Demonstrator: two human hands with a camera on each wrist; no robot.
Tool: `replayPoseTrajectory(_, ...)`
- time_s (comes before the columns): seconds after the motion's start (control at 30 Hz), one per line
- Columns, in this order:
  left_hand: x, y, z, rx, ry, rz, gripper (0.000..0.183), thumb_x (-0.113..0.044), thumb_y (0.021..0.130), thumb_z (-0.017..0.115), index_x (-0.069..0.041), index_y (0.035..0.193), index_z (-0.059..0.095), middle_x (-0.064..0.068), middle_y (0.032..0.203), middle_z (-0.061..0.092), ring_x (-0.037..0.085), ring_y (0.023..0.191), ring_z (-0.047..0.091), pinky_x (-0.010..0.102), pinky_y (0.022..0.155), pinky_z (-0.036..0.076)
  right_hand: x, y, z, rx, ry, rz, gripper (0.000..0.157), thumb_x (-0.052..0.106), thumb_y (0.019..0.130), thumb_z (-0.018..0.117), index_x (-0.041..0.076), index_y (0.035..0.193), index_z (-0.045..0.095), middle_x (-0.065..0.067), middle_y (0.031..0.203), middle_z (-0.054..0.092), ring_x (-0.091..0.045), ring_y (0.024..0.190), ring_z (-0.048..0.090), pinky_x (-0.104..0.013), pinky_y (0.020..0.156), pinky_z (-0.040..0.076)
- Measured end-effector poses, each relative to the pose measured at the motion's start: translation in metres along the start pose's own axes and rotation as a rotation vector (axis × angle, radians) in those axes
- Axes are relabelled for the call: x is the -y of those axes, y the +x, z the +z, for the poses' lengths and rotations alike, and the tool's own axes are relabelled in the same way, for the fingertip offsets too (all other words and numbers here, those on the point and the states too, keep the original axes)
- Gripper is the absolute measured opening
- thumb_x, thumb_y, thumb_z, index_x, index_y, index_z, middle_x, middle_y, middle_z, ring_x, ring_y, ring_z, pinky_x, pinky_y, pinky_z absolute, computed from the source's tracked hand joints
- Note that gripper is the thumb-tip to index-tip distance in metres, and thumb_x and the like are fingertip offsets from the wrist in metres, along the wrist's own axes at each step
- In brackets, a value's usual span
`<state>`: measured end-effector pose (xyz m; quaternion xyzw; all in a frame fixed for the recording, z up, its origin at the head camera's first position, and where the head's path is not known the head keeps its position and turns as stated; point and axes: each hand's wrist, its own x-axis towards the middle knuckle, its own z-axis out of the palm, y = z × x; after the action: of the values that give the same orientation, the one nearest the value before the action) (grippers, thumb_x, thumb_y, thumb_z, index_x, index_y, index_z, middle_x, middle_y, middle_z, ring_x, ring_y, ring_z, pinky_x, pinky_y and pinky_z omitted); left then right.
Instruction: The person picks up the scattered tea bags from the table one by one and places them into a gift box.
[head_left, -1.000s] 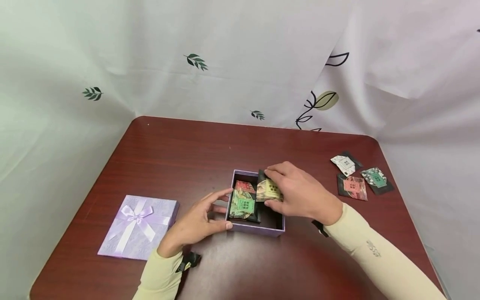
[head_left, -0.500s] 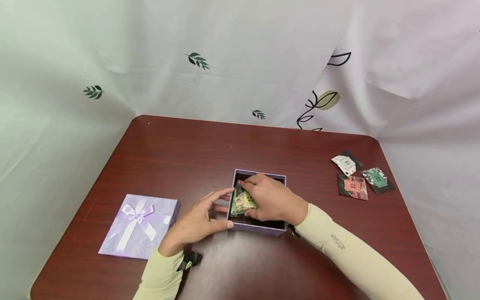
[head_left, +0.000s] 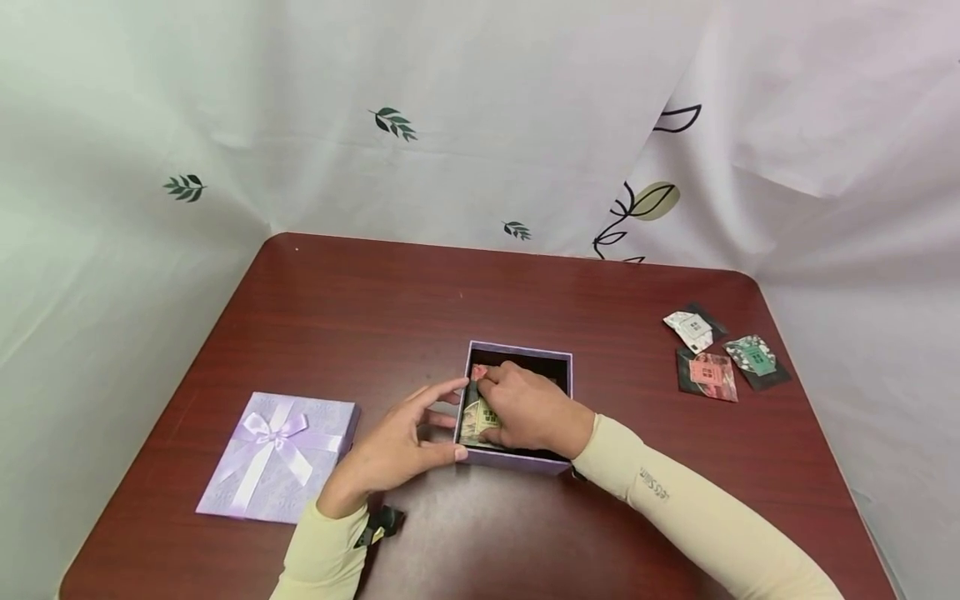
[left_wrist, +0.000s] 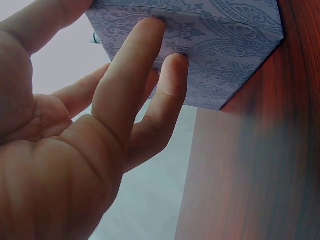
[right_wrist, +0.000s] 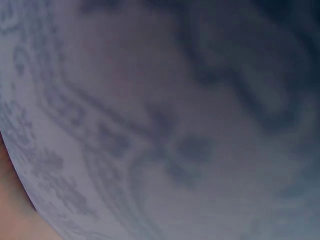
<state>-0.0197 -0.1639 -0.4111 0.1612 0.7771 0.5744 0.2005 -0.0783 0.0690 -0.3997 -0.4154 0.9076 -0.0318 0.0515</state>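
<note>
A lilac gift box (head_left: pixel 517 458) stands lidless on the table. My left hand (head_left: pixel 397 437) rests against its left side, thumb at the front corner; in the left wrist view, the fingertips of that hand (left_wrist: pixel 125 95) touch the patterned box wall (left_wrist: pixel 220 50). Inside the box, my right hand (head_left: pixel 532 408) pinches a sachet with a yellow label (head_left: pixel 483 417) along the left wall, the knuckles covering part of it. A red sachet (head_left: pixel 480 372) shows behind it. In the right wrist view, the box wall (right_wrist: pixel 165 145) fills nearly everything.
The matching lid (head_left: pixel 277 454), tied with a ribbon bow, lies at left. Near the table's right edge are a white sachet (head_left: pixel 692 328), a green-labelled sachet (head_left: pixel 752 357) and a red-labelled sachet (head_left: pixel 708 373). A pale curtain (head_left: pixel 450 167) hangs behind the table (head_left: pixel 375 292).
My right hand has moved left and down into the box with the yellow-labelled sachet, which now covers the green one. My left hand has stayed at the box's side.
</note>
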Motion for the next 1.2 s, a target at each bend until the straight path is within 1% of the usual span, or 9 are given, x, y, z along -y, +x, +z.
replayPoseTrajectory(0.17,0.001,0.0,0.002,-0.003,-0.003,-0.005,0.086,-0.024,0.089,0.088,-0.025,0.162,0.043,0.013,0.152,0.052,0.032,0.126,0.067,0.031,0.087,0.062,0.0,-0.002,0.002,-0.009,-0.018,-0.006,0.064,0.05,0.082,0.089,0.004,0.123,0.072,-0.005,0.118,0.071,-0.021,0.101,0.067,-0.033,0.083,0.062)
replayPoseTrajectory(0.27,0.001,0.001,0.002,-0.003,-0.009,-0.003,0.086,-0.022,0.089,0.088,-0.024,0.162,0.043,0.014,0.153,0.051,0.033,0.126,0.067,0.03,0.087,0.062,-0.001,-0.003,0.0,-0.02,-0.01,-0.004,0.066,0.051,0.082,0.089,0.004,0.125,0.072,-0.005,0.12,0.071,-0.021,0.105,0.067,-0.033,0.087,0.061)
replayPoseTrajectory(0.5,0.001,0.001,0.002,-0.002,-0.031,-0.004,0.086,-0.021,0.09,0.087,-0.022,0.163,0.041,0.015,0.154,0.049,0.036,0.127,0.066,0.03,0.087,0.063,-0.007,-0.014,-0.016,-0.075,0.067,0.004,0.066,0.05,0.087,0.085,0.004,0.132,0.07,-0.009,0.131,0.07,-0.024,0.117,0.067,-0.036,0.098,0.06)
replayPoseTrajectory(0.63,0.002,-0.001,0.002,-0.011,-0.03,-0.017,0.086,-0.022,0.09,0.087,-0.024,0.163,0.041,0.015,0.154,0.049,0.037,0.128,0.065,0.03,0.087,0.063,-0.014,-0.022,-0.03,-0.109,0.108,0.027,0.064,0.051,0.095,0.076,0.002,0.135,0.069,-0.011,0.135,0.07,-0.027,0.126,0.066,-0.041,0.105,0.059)
replayPoseTrajectory(0.77,0.002,-0.001,0.002,-0.016,-0.036,-0.02,0.087,-0.022,0.089,0.087,-0.024,0.163,0.041,0.016,0.154,0.049,0.038,0.128,0.065,0.029,0.087,0.063,-0.025,-0.033,-0.042,-0.177,0.133,0.042,0.057,0.05,0.103,0.064,0.002,0.134,0.071,-0.012,0.133,0.072,-0.026,0.125,0.068,-0.044,0.106,0.058)
replayPoseTrajectory(0.9,0.001,0.0,0.003,-0.014,-0.054,-0.021,0.088,-0.02,0.089,0.088,-0.022,0.163,0.04,0.017,0.154,0.048,0.04,0.128,0.064,0.03,0.088,0.063,-0.042,-0.047,-0.051,-0.299,0.158,0.04,0.047,0.042,0.108,0.057,0.003,0.127,0.075,-0.013,0.128,0.075,-0.027,0.12,0.071,-0.047,0.104,0.059)
replayPoseTrajectory(1.03,0.001,0.0,0.004,-0.014,-0.056,-0.021,0.089,-0.019,0.088,0.088,-0.022,0.163,0.04,0.017,0.154,0.048,0.04,0.128,0.064,0.03,0.087,0.064,-0.071,-0.066,-0.055,-0.424,0.179,0.036,0.036,0.025,0.109,0.053,0.0,0.118,0.078,-0.016,0.121,0.078,-0.032,0.114,0.074,-0.05,0.1,0.06)
replayPoseTrajectory(1.13,0.002,0.001,0.004,-0.014,-0.056,-0.018,0.089,-0.018,0.088,0.088,-0.021,0.163,0.04,0.017,0.153,0.048,0.04,0.127,0.065,0.03,0.087,0.064,-0.097,-0.082,-0.055,-0.469,0.211,0.113,0.033,0.016,0.107,0.051,-0.002,0.118,0.077,-0.017,0.12,0.078,-0.035,0.113,0.074,-0.053,0.099,0.06)
replayPoseTrajectory(1.2,0.002,0.002,0.005,-0.011,-0.054,-0.018,0.089,-0.018,0.088,0.088,-0.021,0.163,0.04,0.017,0.153,0.048,0.04,0.127,0.065,0.03,0.087,0.064,-0.115,-0.094,-0.055,-0.466,0.22,0.201,0.035,0.013,0.106,0.05,-0.003,0.126,0.074,-0.018,0.124,0.076,-0.037,0.117,0.073,-0.056,0.101,0.057)
